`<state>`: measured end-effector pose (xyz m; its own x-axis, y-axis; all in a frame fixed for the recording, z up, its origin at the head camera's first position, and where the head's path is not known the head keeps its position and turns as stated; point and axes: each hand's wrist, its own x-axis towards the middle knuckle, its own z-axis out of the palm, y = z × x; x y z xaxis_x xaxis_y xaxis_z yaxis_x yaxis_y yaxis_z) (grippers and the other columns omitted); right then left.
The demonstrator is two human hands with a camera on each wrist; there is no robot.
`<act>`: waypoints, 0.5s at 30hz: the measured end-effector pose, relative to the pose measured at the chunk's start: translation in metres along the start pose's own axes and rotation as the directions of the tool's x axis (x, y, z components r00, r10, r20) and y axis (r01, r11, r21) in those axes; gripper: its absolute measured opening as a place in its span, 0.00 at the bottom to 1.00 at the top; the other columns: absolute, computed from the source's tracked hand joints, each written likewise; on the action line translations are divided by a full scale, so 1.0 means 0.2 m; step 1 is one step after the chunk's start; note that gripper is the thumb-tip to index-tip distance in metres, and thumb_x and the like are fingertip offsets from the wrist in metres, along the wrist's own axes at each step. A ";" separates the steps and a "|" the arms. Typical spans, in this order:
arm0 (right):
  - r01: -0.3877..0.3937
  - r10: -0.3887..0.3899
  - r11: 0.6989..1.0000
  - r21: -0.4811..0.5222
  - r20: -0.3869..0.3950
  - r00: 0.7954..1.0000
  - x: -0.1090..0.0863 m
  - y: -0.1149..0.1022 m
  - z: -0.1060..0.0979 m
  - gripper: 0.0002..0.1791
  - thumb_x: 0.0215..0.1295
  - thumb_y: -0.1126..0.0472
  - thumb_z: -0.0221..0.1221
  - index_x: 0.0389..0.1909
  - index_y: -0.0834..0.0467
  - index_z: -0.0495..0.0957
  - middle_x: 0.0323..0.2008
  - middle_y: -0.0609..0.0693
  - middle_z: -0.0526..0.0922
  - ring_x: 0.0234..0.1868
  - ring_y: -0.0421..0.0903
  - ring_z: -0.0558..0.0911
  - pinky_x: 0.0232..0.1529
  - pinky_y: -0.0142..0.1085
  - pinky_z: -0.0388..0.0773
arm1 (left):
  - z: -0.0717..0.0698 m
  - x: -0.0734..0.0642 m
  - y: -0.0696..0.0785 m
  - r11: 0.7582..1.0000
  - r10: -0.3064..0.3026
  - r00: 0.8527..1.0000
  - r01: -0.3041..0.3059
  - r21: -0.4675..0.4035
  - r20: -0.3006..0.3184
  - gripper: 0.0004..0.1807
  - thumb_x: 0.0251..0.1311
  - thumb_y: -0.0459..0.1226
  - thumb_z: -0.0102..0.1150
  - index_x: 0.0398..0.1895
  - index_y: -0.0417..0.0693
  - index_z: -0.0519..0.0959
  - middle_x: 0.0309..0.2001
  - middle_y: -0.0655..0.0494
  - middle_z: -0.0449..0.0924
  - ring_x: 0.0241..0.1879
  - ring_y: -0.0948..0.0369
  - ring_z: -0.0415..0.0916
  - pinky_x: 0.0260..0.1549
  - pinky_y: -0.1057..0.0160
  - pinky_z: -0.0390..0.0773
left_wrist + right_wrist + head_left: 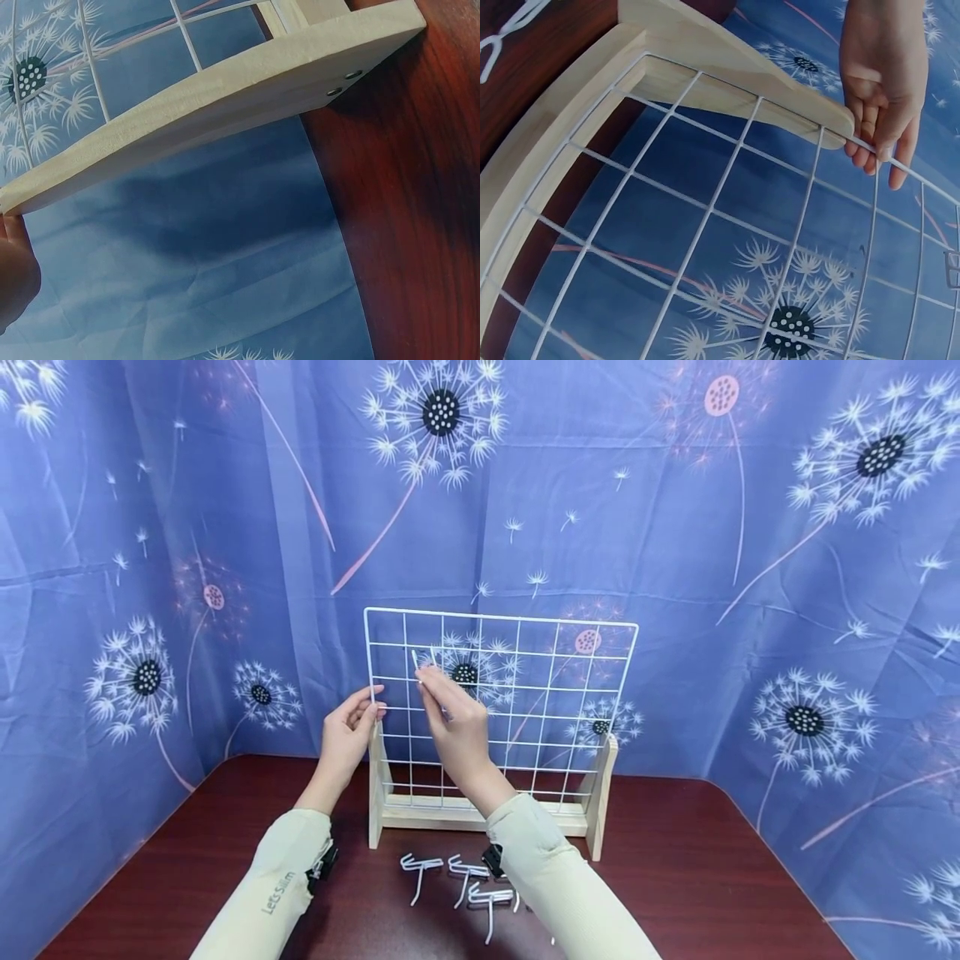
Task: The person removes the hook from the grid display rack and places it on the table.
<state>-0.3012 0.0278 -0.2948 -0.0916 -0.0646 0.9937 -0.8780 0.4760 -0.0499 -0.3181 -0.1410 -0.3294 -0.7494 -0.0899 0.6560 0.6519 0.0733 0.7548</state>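
A white wire grid panel (502,617) stands upright in a pale wooden stand (442,818). My left hand (345,733) pinches the panel's left edge wire, just above the stand's side post; in the right wrist view the thumb and fingers of that hand (885,97) lie around the wire. Up near the panel's upper left squares, my right hand (461,727) pinches a small white wire hook (415,660), its prongs showing above the fingertips. Part of this hook (952,268) also shows at the right wrist view's edge, overlapping the grid; the rest is hidden.
Several white hooks (491,896) lie on the dark red table (675,860) in front of the stand, some partly behind my right forearm. A blue curtain (570,543) with dandelion prints hangs behind and at both sides.
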 end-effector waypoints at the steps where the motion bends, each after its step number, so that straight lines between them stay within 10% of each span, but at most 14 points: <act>1: 0.005 -0.005 1.000 -0.004 0.006 1.000 -0.01 0.00 -0.01 0.11 0.60 0.72 0.62 0.44 0.67 0.83 0.45 0.60 0.84 0.50 0.52 0.83 0.58 0.33 0.76 | 0.00 0.00 0.00 1.000 -0.003 1.000 0.003 0.000 -0.002 0.16 0.65 0.23 0.50 0.55 0.25 0.74 0.40 0.25 0.78 0.33 0.72 0.79 0.41 0.71 0.82; 15: 0.108 -0.106 0.993 -0.044 0.045 0.993 -0.06 0.01 -0.11 0.12 0.58 0.73 0.64 0.44 0.68 0.83 0.44 0.60 0.85 0.47 0.51 0.84 0.54 0.33 0.79 | 0.00 0.00 -0.02 1.000 -0.007 1.000 0.007 -0.014 -0.001 0.16 0.65 0.22 0.50 0.55 0.25 0.74 0.40 0.23 0.77 0.33 0.74 0.79 0.43 0.68 0.82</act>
<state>-0.2914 0.0491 -0.3039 -0.0189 -0.1546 0.9878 -0.8615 0.5039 0.0624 -0.3209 -0.1418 -0.3314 -0.7538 -0.0918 0.6506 0.6482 0.0585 0.7592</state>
